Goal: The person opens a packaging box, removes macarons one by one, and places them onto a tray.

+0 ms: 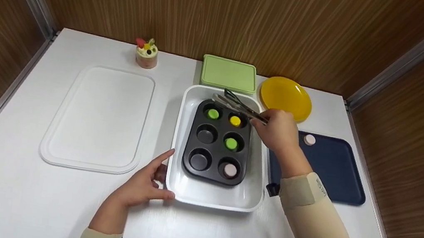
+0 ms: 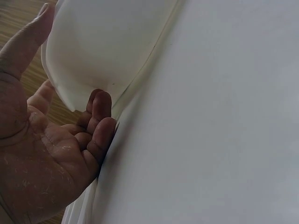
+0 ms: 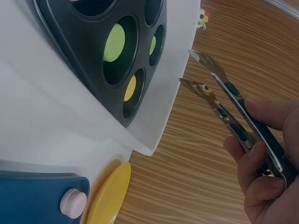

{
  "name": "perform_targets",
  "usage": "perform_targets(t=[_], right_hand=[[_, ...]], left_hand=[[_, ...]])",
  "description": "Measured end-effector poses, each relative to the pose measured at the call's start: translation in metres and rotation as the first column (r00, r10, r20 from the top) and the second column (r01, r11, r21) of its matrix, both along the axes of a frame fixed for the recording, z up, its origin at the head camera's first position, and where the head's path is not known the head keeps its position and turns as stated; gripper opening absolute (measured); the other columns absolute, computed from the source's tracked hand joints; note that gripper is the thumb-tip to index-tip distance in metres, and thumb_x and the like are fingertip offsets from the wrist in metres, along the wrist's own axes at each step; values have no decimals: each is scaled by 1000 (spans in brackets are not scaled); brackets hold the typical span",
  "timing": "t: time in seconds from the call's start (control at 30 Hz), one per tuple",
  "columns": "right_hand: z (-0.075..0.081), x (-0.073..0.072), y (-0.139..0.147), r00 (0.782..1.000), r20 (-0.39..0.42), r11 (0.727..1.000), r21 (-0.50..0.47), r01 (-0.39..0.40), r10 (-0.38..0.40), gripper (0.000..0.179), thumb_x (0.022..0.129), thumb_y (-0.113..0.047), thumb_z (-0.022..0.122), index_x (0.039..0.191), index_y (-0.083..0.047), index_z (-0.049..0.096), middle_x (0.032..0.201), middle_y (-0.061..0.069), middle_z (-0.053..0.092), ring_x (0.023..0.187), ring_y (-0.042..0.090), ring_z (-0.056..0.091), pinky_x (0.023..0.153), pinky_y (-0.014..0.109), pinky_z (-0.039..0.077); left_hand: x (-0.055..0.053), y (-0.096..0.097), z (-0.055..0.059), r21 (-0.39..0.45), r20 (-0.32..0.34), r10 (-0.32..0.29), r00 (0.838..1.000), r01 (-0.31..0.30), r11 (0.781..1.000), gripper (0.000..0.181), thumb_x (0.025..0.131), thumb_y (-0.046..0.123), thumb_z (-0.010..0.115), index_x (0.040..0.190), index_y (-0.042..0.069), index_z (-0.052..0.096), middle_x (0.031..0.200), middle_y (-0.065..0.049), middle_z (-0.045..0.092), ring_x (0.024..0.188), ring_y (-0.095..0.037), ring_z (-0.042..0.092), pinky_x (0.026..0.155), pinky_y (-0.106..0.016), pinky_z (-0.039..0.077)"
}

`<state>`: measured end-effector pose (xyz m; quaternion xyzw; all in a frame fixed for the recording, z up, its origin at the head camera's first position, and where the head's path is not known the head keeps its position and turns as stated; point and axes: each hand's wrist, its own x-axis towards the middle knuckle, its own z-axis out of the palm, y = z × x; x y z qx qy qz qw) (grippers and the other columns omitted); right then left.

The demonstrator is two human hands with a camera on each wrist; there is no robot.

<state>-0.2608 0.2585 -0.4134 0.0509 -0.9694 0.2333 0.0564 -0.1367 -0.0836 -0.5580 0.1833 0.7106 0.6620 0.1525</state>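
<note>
Metal tongs with dark handles are held in my right hand, their tips parted over the far end of a dark muffin tin. Nothing shows between the tips. The tin lies inside a white rectangular tub. Its cups hold a yellow round piece, one green piece at the far left, another green piece on the right and a pale pink piece nearest me. My left hand rests against the tub's near left side, index and thumb spread along it, fingertips at its outer wall.
On the left lies a white rectangular lid. Behind it stands a dessert cup. A green lidded box sits behind the tub, beside a yellow plate. The navy tray at right carries another pale pink piece.
</note>
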Motion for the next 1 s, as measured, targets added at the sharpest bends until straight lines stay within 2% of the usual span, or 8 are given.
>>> perform_targets(t=[0.3, 0.57, 0.83, 1.0], right_hand=[[-6, -4, -7, 999, 39, 999, 41, 8, -10, 20, 95, -23, 79, 93, -3, 82, 81, 9, 73, 71, 27, 61, 64, 39, 50], [-9, -5, -12, 996, 84, 998, 68, -20, 14, 21, 95, -24, 79, 94, -3, 82, 77, 8, 72, 67, 24, 62, 62, 37, 52], [-12, -8, -16, 991, 132, 997, 76, -18, 8, 19, 95, -22, 80, 94, -3, 82, 80, 8, 74, 70, 24, 63, 64, 37, 54], [-14, -9, -18, 992, 124, 995, 93, -24, 12, 19, 94, -22, 81, 92, -3, 82, 80, 8, 73, 70, 24, 63, 65, 39, 54]], left_hand=[[-1, 1, 0, -8, 26, 9, 1000, -9, 1000, 111, 80, 4, 93, 168, 7, 25, 115, -24, 63, 98, -26, 64, 74, -25, 48], [-2, 1, 0, -21, 13, 6, 1000, -6, 1000, 111, 80, 5, 93, 168, 7, 26, 114, -22, 63, 97, -26, 63, 75, -26, 48], [-1, 0, -2, 16, 13, -5, 1000, 4, 1000, 111, 80, 4, 93, 167, 5, 24, 115, -25, 63, 98, -29, 65, 74, -26, 49], [-1, 0, -2, 12, 12, -4, 1000, 4, 1000, 111, 80, 5, 93, 168, 6, 24, 116, -24, 63, 98, -28, 65, 74, -26, 48]])
